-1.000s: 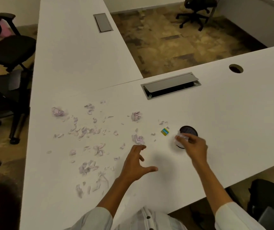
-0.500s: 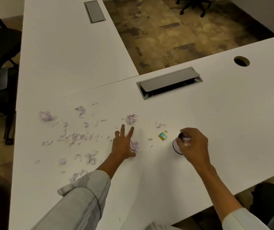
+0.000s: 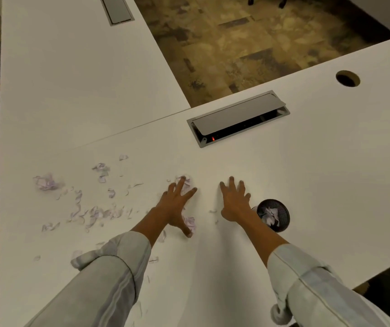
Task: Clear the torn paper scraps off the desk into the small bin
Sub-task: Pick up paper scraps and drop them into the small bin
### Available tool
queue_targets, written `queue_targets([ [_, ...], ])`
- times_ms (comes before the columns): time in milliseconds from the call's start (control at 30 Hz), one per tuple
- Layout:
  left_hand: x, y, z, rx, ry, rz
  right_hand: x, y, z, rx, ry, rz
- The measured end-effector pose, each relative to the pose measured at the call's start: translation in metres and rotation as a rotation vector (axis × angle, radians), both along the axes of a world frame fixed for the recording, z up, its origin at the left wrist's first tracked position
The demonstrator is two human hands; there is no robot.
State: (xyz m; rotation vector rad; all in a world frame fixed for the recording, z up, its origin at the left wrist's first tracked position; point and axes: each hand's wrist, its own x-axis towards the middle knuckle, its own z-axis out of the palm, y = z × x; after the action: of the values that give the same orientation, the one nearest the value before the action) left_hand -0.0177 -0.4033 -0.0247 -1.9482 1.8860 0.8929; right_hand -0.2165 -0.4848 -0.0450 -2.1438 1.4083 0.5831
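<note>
I see both hands spread flat on the white surface (image 3: 319, 175), fingers splayed, neither grip closed on anything. My left hand (image 3: 176, 206) lies over a few paper scraps (image 3: 95, 213): one crumpled piece (image 3: 185, 182) under its fingertips, another (image 3: 190, 221) against its thumb. Most scraps trail from there toward the surface's left edge. My right hand (image 3: 234, 199) presses bare surface, with the small bin (image 3: 273, 218) just beside its wrist, already holding crumpled paper.

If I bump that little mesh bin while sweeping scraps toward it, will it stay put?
Probably not: the mesh bin looks light, holding only paper, so it may slide or tip. The right hand, spread open beside it, could steady it.
</note>
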Motion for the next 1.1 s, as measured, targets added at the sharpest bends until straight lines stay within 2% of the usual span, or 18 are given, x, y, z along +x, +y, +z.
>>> queue_targets([
  [167,-0.016,0.023,-0.013,-0.158,0.058,-0.008,-0.011,0.041,-0.018,-0.178,-0.163,0.123],
  [400,-0.05,0.072,-0.027,-0.298,0.071,0.03,-0.018,0.127,-0.02,-0.238,-0.25,0.2],
  [467,-0.057,0.083,-0.026,-0.323,0.099,0.079,-0.024,0.138,-0.018,-0.282,-0.259,0.19],
  [600,-0.067,0.098,-0.024,-0.353,0.202,0.257,-0.03,0.139,-0.017,-0.246,-0.241,0.203],
  [700,-0.077,0.101,-0.014,-0.425,0.3,0.408,-0.033,0.136,0.001,-0.288,-0.355,0.081],
  [867,-0.102,0.071,0.023,-0.618,0.538,0.572,-0.069,0.117,0.057,-0.504,-0.751,-0.288],
  [1000,-0.138,0.033,0.051,-0.698,0.655,0.513,-0.108,0.081,0.086,-0.585,-0.786,-0.49],
  [1100,-0.167,0.011,0.066,-0.698,0.687,0.399,-0.127,0.061,0.092,-0.453,-0.776,-0.495],
])
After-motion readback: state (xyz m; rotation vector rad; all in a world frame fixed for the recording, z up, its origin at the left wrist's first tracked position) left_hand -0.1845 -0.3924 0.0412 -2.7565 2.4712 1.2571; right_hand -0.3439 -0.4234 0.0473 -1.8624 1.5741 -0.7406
